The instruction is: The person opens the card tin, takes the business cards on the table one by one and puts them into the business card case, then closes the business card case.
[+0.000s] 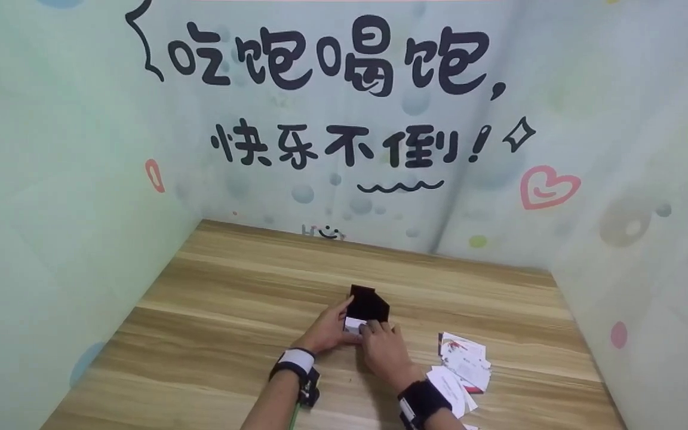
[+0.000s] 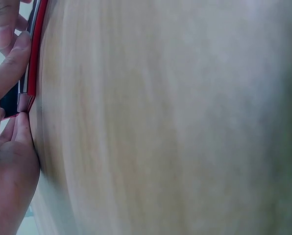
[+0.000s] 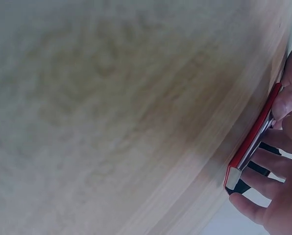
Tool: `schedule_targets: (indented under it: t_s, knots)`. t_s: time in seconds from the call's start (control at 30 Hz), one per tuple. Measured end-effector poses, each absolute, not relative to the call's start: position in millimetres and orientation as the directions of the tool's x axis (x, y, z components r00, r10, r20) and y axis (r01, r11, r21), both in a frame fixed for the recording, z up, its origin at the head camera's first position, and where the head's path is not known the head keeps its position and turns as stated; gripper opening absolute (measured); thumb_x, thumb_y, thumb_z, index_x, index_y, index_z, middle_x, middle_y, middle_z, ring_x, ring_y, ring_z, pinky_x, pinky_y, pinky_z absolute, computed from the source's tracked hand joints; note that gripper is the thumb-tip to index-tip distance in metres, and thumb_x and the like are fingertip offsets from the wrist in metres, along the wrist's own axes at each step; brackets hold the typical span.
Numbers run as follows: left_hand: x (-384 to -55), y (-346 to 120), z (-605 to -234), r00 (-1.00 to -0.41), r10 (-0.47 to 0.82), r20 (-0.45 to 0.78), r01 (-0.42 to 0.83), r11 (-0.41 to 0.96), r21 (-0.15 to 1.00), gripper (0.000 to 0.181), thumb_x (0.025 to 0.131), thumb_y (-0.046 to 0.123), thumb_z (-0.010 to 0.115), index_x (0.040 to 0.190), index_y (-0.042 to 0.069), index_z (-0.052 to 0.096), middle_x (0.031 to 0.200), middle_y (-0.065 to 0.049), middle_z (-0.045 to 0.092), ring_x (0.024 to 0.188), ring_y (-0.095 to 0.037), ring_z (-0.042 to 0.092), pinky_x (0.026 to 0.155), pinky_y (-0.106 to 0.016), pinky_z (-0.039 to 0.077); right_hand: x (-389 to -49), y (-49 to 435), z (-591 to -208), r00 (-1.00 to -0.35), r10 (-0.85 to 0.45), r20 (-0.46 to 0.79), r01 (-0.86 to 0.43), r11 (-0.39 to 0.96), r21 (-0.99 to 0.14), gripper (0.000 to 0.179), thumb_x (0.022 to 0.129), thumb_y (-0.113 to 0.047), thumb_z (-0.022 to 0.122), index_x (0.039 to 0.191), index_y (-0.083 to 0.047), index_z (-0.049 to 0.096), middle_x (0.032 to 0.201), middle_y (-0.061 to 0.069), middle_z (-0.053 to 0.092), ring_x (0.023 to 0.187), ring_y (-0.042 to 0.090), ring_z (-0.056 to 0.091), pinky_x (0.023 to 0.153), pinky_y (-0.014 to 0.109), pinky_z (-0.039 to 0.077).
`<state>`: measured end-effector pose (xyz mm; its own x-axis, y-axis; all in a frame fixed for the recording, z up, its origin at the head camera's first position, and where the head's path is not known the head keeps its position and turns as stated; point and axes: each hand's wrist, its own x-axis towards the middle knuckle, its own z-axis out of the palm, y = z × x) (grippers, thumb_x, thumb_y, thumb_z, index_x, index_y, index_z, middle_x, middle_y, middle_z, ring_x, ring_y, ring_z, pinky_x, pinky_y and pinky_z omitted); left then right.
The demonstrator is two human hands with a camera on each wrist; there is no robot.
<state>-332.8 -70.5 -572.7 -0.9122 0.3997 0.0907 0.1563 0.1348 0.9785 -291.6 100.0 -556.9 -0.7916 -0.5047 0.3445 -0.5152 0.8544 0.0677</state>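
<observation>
A small card case lies low over the wooden table, its black flap standing out at the far side. In the wrist views its outside is red with a shiny metal rim. A white card shows in its near half. My left hand grips the case along the left side and near end, with the thumb on its edge. The bent fingers of my right hand hold the white card at the case's near right. The right thumb is hidden in the head view.
To the right, a loose spread of printed cards and white cards lies beside and partly behind my right wrist. Both wrists wear strapped bands. Printed cloth walls edge the wooden table at the back and sides.
</observation>
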Motion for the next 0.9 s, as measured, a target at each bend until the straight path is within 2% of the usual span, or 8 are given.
schedule_targets:
  t_s: [0.13, 0.27, 0.37, 0.57, 0.77, 0.9]
  knots:
    - [-332, -71, -573, -0.909, 0.404, 0.102, 0.18, 0.161, 0.97, 0.105, 0.079, 0.005, 0.083, 0.156, -0.009, 0.013, 0.16, -0.037, 0.014, 0.148, -0.049, 0.024, 0.121, -0.051, 0.033, -287, 101, -555, -0.805, -0.493, 0.329, -0.514, 0.857, 0.028, 0.027, 0.096, -0.015, 0.056, 0.116, -0.001, 0.068, 0.112, 0.012, 0.07, 0.104, 0.031, 0.065, 0.078, 0.047, 0.053]
    - [-331, -73, -573, -0.917, 0.381, 0.116, 0.221, 0.243, 0.945, 0.104, 0.077, 0.005, 0.084, 0.155, -0.009, 0.019, 0.158, -0.04, 0.017, 0.143, -0.055, 0.029, 0.119, -0.054, 0.035, -282, 101, -552, -0.821, -0.45, 0.352, -0.499, 0.865, -0.057, 0.025, 0.098, -0.023, 0.061, 0.111, -0.003, 0.069, 0.109, 0.012, 0.07, 0.102, 0.03, 0.065, 0.078, 0.047, 0.053]
    - [-331, -74, -573, -0.921, 0.372, 0.117, 0.228, 0.27, 0.936, 0.102, 0.076, 0.001, 0.084, 0.155, -0.008, 0.02, 0.158, -0.039, 0.018, 0.142, -0.056, 0.032, 0.119, -0.055, 0.035, -277, 103, -550, -0.832, -0.409, 0.374, -0.476, 0.873, -0.104, 0.029, 0.093, -0.027, 0.068, 0.109, -0.004, 0.069, 0.11, 0.013, 0.069, 0.104, 0.031, 0.064, 0.08, 0.049, 0.053]
    - [-330, -73, -570, -0.923, 0.369, 0.106, 0.221, 0.285, 0.933, 0.101, 0.076, -0.003, 0.082, 0.156, -0.006, 0.021, 0.159, -0.038, 0.019, 0.142, -0.054, 0.033, 0.119, -0.054, 0.035, -271, 117, -543, -0.854, -0.321, 0.41, -0.405, 0.904, -0.137, 0.048, 0.081, -0.03, 0.082, 0.117, -0.001, 0.067, 0.117, 0.018, 0.067, 0.109, 0.035, 0.063, 0.083, 0.053, 0.051]
    - [-328, -74, -569, -0.928, 0.364, 0.084, 0.184, 0.249, 0.951, 0.102, 0.075, -0.007, 0.08, 0.157, -0.006, 0.018, 0.159, -0.039, 0.015, 0.144, -0.056, 0.027, 0.12, -0.056, 0.033, -275, 152, -536, -0.918, -0.252, 0.308, -0.316, 0.931, -0.181, 0.064, 0.07, -0.033, 0.088, 0.121, -0.002, 0.066, 0.123, 0.018, 0.066, 0.116, 0.038, 0.06, 0.091, 0.062, 0.049]
    - [-328, -73, -569, -0.927, 0.364, 0.085, 0.185, 0.25, 0.95, 0.102, 0.075, -0.006, 0.081, 0.157, -0.006, 0.019, 0.159, -0.039, 0.015, 0.144, -0.056, 0.027, 0.119, -0.055, 0.033, -277, 184, -536, -0.919, -0.269, 0.287, -0.322, 0.934, -0.155, 0.063, 0.068, -0.03, 0.089, 0.121, -0.002, 0.067, 0.12, 0.015, 0.068, 0.112, 0.037, 0.062, 0.084, 0.059, 0.052]
